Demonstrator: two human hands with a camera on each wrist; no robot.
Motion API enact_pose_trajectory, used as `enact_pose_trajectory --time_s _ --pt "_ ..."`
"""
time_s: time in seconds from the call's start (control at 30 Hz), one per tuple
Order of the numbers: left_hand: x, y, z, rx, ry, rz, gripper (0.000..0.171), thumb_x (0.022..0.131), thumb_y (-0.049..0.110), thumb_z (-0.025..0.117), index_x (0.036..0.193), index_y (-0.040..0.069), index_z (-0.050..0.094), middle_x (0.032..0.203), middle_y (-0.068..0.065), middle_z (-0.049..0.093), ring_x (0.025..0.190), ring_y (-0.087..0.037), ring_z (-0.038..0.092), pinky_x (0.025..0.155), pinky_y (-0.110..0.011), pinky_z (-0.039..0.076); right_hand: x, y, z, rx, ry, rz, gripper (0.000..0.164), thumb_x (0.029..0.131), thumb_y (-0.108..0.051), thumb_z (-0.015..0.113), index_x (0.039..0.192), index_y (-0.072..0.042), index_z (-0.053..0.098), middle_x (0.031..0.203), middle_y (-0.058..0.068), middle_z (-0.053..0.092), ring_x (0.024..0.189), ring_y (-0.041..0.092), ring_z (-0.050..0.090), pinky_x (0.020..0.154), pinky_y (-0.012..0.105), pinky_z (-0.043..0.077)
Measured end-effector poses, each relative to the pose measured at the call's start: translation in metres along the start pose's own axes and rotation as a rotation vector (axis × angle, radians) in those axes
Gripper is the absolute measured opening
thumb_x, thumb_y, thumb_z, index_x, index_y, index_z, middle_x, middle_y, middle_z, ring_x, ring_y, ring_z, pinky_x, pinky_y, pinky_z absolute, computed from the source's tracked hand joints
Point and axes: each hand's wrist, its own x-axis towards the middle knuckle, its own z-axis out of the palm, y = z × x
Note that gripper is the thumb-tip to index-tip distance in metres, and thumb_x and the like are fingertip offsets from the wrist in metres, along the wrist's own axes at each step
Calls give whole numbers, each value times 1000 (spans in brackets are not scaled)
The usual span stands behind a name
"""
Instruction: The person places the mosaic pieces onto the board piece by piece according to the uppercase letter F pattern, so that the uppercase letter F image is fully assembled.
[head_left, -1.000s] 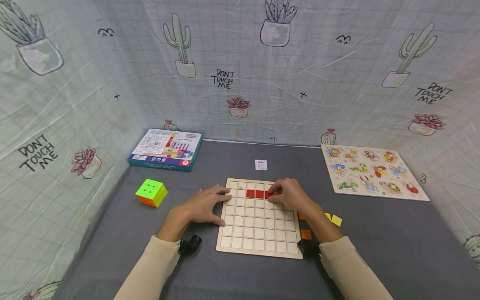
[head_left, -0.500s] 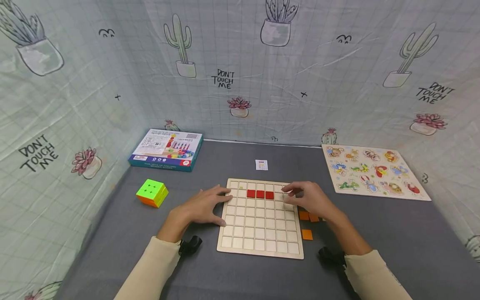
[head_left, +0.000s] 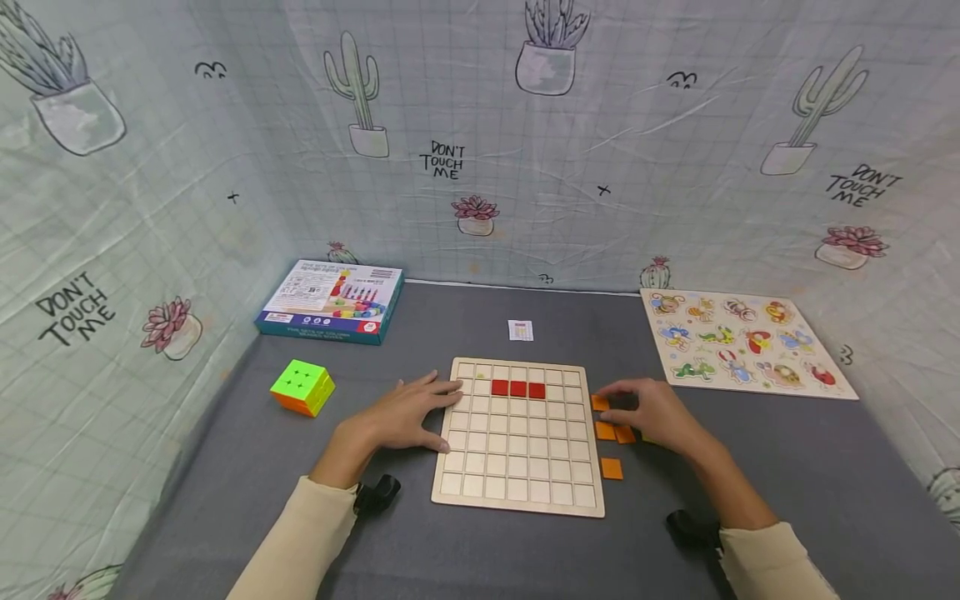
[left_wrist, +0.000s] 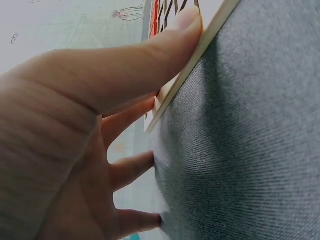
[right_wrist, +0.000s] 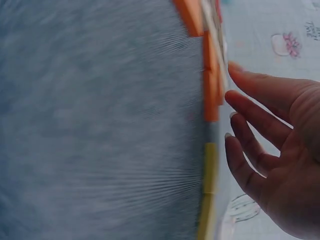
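Observation:
A pale wooden grid board (head_left: 517,467) lies on the grey table, with a row of red square tiles (head_left: 518,388) in its upper part. My left hand (head_left: 397,414) rests at the board's left edge, fingers spread; in the left wrist view its thumb (left_wrist: 165,47) lies on the board's rim. Just right of the board, my right hand (head_left: 652,410) hovers over orange square tiles (head_left: 611,468), thumb and fingers apart. The right wrist view shows nothing between them. Yellow tiles (right_wrist: 209,170) lie beyond the orange ones, mostly hidden by that hand in the head view.
A puzzle cube (head_left: 303,387) sits left of the board, with a flat game box (head_left: 330,300) behind it. At the back right lies an insect picture board (head_left: 750,342). A small printed card (head_left: 521,330) is behind the grid. Patterned cloth (head_left: 480,108) surrounds the table.
My right hand let go of the third red tile on the board and moved right to the orange tiles. My left hand stayed at the board's edge.

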Motion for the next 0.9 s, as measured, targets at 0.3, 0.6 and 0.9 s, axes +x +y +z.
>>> enact_pose_trajectory --time_s 0.3,0.6,0.9 --pt "-3 -3 0 -19 -1 23 80 83 45 82 153 22 49 167 4 37 161 -39 16 119 -80 12 6 5 7 -29 34 -25 24 91 -13 75 115 -8 77 119 15 74 115 37 67 99 57 53" --pt "-3 -3 0 -9 19 26 77 82 44 83 150 20 53 165 2 41 160 -41 18 118 -81 13 9 5 9 -33 24 17 19 91 -11 75 110 -10 77 116 14 73 107 32 67 97 56 53" --pt "-5 -5 0 7 15 38 72 87 45 78 150 22 53 166 3 39 160 -38 19 119 -80 12 11 -3 6 -11 37 -19 14 91 -10 75 105 -11 77 107 9 74 94 21 67 87 45 58"
